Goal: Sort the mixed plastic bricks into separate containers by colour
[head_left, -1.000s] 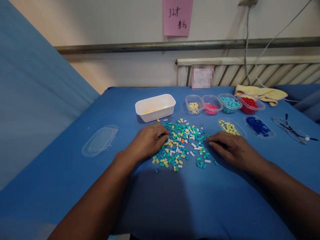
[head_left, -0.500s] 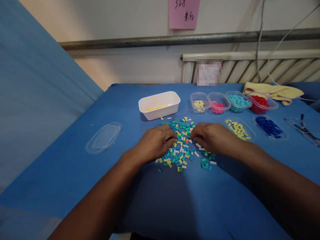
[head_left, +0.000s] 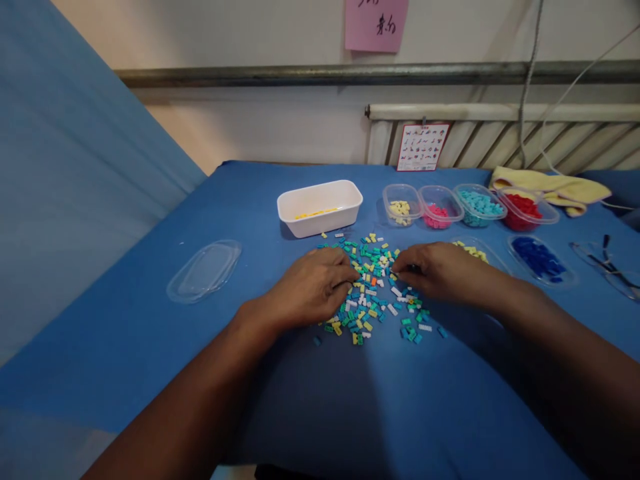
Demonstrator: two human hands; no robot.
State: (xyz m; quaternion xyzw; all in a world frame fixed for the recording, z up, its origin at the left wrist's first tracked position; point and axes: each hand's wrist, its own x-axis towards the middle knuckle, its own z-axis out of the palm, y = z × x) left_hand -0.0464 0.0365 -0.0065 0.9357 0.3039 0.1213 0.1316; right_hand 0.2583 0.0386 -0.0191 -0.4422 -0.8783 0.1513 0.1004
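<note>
A loose pile of small toy building bricks [head_left: 363,305] in green, teal, yellow and white, with one orange brick [head_left: 374,281], is spread on the blue table cover. My left hand [head_left: 320,283] rests at the pile's left side, its thumb and fingers pinched together among the bricks. At the right side, my right hand [head_left: 430,268] is also closed, thumb and fingertips drawn together at the bricks. Anything between the fingertips is too small or hidden to make out in either hand.
Behind the pile stands a white tub [head_left: 320,227] with yellow pieces inside. Clear boxes hold cream, pink [head_left: 437,215], turquoise [head_left: 479,203] and red bricks [head_left: 523,205]. Lids carry yellow and dark blue bricks [head_left: 539,259]. Clear lids [head_left: 205,270] lie left; glasses [head_left: 607,267] and a yellow cloth [head_left: 553,188] right.
My right hand has shifted slightly right, away from the pile's middle. My left fingertips have moved a little right and down. The view has shifted slightly.
</note>
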